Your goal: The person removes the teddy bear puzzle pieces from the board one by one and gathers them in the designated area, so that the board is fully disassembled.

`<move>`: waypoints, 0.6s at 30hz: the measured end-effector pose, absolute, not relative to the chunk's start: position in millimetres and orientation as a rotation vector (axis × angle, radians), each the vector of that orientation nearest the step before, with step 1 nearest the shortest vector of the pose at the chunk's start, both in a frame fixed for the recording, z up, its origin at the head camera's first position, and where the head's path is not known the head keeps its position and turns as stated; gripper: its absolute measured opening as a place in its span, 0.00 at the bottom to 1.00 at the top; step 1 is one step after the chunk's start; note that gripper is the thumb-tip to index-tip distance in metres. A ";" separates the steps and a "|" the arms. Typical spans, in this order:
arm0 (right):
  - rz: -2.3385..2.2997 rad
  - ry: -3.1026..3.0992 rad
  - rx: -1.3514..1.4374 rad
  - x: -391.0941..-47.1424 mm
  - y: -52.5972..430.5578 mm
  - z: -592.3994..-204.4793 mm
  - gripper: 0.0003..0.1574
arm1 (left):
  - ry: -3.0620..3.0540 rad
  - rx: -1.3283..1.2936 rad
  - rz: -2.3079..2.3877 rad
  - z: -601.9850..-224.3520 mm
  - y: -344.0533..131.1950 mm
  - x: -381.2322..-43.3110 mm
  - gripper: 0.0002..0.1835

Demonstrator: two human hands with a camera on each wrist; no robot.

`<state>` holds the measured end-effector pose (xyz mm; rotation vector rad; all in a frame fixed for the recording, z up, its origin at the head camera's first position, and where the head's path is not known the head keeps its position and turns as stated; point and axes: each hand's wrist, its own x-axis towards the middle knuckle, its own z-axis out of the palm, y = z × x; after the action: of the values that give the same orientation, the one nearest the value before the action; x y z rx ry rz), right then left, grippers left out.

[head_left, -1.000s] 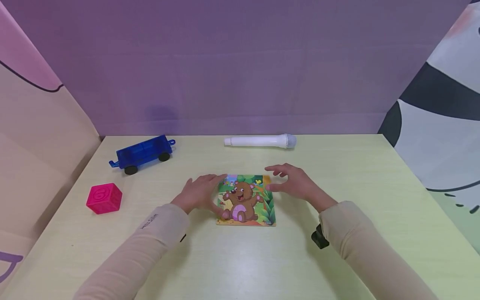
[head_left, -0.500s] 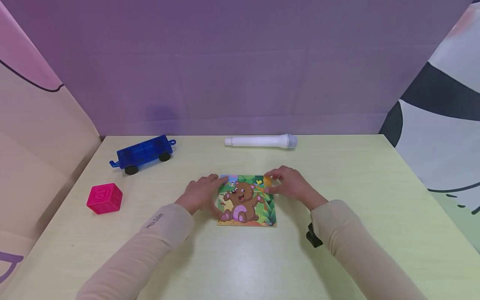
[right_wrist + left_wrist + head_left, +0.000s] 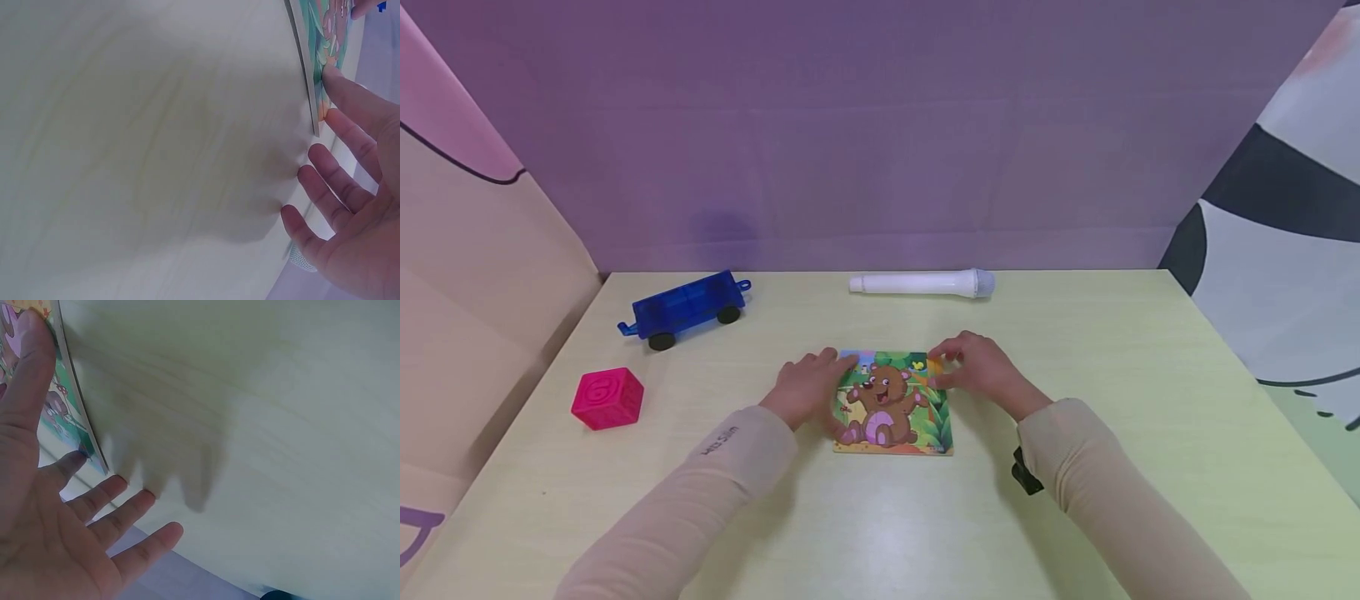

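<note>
A thin square bear picture puzzle (image 3: 887,412) lies flat on the table. My left hand (image 3: 808,385) spans its left edge, thumb and index fingertip touching its face near the lower and upper left corners. In the left wrist view the other fingers (image 3: 122,525) extend past the edge, loosely spread. At the upper right corner, the thumb and index finger of my right hand (image 3: 981,368) touch the puzzle. The right wrist view shows its remaining fingers (image 3: 328,197) slightly bent beside the board, with nothing in them. Both hands hide small strips of the board's sides.
A white toy microphone (image 3: 917,283) lies along the back of the pale table (image 3: 880,533). On the left are a blue toy wagon (image 3: 685,307) with black wheels and a pink cube block (image 3: 608,398). A purple panel (image 3: 880,142) rises behind the table.
My right hand has moved slightly left, bringing its fingertips onto the puzzle's upper right corner. The left hand has shifted a little to the right. The puzzle has stayed in place.
</note>
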<state>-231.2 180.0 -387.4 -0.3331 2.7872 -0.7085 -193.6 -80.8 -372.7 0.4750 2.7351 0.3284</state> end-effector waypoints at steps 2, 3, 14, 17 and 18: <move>-0.705 2.788 -0.343 -231.5 179.0 -386.6 0.25 | 2.749 0.491 0.295 -372.8 -79.3 -193.6 0.62; -0.704 2.788 -0.350 -231.6 178.5 -386.0 0.25 | 2.755 0.500 0.267 -372.8 -78.5 -193.7 0.62; -0.594 2.822 -0.493 -229.0 177.8 -378.6 0.27 | 2.733 0.514 0.064 -364.0 -69.0 -192.1 0.56; -0.537 2.848 -0.560 -228.2 181.1 -378.6 0.30 | 2.724 0.499 0.068 -362.4 -67.5 -192.8 0.56; -0.531 2.850 -0.579 -228.4 182.1 -378.8 0.30 | 2.722 0.494 0.072 -362.2 -67.2 -193.0 0.55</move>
<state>-228.4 182.1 -378.8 -0.5789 2.8496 -0.5307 -193.0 -67.2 -362.2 0.4944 2.7215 0.0721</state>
